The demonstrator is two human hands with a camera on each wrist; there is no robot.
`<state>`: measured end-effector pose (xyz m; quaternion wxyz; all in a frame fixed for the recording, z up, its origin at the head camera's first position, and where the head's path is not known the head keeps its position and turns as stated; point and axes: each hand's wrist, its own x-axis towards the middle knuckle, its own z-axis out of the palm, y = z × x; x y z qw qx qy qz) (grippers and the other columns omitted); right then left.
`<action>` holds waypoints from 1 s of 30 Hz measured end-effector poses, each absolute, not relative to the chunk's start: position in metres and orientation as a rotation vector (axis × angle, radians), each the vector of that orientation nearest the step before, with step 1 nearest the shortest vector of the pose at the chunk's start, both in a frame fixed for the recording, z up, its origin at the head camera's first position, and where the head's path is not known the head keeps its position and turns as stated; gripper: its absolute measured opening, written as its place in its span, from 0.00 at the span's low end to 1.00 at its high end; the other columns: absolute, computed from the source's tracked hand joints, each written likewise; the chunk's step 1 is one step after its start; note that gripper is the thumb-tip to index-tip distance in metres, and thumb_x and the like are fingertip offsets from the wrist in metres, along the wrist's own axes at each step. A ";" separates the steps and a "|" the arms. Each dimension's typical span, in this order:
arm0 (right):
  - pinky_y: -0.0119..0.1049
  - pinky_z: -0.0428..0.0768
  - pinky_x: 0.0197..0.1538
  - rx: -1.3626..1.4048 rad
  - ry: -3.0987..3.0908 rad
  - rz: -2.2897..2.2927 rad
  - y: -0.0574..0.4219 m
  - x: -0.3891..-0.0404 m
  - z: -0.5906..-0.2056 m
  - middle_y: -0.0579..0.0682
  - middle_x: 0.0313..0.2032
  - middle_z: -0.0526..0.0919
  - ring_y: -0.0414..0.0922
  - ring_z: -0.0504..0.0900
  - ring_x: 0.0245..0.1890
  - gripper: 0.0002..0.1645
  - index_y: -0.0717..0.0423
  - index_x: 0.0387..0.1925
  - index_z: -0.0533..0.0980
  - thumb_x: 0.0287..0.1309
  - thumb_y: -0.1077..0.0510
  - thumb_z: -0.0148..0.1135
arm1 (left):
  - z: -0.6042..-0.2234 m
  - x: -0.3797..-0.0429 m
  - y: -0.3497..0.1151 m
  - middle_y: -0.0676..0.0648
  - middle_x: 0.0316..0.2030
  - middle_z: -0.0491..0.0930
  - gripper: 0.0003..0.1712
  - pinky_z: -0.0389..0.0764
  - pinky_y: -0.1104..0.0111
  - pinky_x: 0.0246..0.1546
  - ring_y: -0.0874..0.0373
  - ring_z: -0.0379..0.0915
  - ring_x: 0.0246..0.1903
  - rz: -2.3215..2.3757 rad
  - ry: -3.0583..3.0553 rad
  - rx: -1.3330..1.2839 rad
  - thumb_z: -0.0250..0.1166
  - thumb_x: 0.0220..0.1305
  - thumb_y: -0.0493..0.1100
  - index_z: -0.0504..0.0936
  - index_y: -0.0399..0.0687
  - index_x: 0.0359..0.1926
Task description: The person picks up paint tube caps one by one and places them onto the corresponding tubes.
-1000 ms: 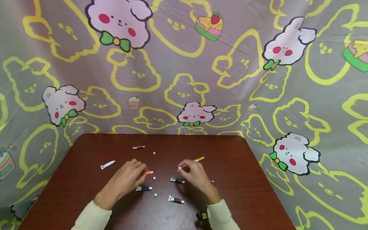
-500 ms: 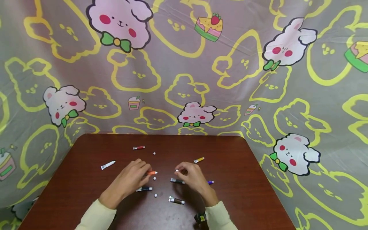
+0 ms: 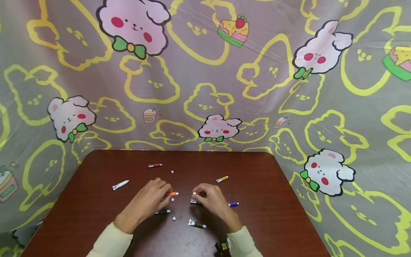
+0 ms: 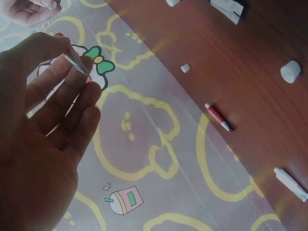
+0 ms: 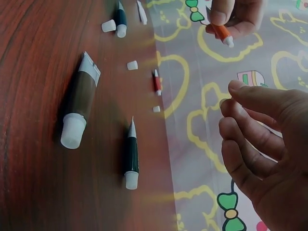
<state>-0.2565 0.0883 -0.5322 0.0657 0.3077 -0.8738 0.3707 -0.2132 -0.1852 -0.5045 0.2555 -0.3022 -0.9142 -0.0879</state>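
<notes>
My left hand (image 3: 149, 196) pinches a small orange paint tube (image 3: 173, 193) by its body, its white nozzle pointing right. In the right wrist view that orange tube (image 5: 222, 32) shows its uncapped-looking tip, while the left wrist view shows its flat crimped end (image 4: 77, 62). Between thumb and index finger, my right hand (image 3: 213, 200) pinches a small white cap (image 3: 194, 193), a short gap away from the nozzle. Under the right hand lies a black tube (image 3: 194, 201), partly covered. A dark blue tube (image 3: 163, 211) lies beside the left hand, and a loose cap (image 3: 172, 200) just below the orange tube.
Around the hands on the brown table (image 3: 263, 214) lie a brown tube (image 3: 197, 224), a purple tube (image 3: 233, 204), a yellow tube (image 3: 222, 179), a red tube (image 3: 155, 165) and a white tube (image 3: 120, 185). Two more caps sit at the front (image 3: 174, 218) and back (image 3: 172, 172). Patterned cloth hangs behind.
The left hand has shifted right with the orange tube, and the right hand has come left with the cap, narrowing the gap between them. More of the yellow and purple tubes shows.
</notes>
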 end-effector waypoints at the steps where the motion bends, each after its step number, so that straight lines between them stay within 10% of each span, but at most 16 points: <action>1: 0.38 0.88 0.43 0.932 -2.637 1.117 0.088 -0.256 -0.533 0.43 0.35 0.91 0.33 0.85 0.35 0.06 0.52 0.41 0.88 0.66 0.56 0.78 | -0.504 -0.213 -0.185 0.54 0.32 0.82 0.14 0.79 0.60 0.42 0.57 0.74 0.36 -0.242 -2.485 -0.824 0.82 0.59 0.45 0.83 0.51 0.37; 30: 0.34 0.88 0.42 1.035 -2.615 1.142 0.069 -0.250 -0.531 0.44 0.35 0.92 0.30 0.86 0.35 0.06 0.51 0.41 0.89 0.63 0.60 0.79 | -0.508 -0.214 -0.168 0.55 0.32 0.81 0.13 0.78 0.62 0.42 0.58 0.74 0.37 -0.254 -2.479 -0.884 0.80 0.58 0.43 0.82 0.52 0.37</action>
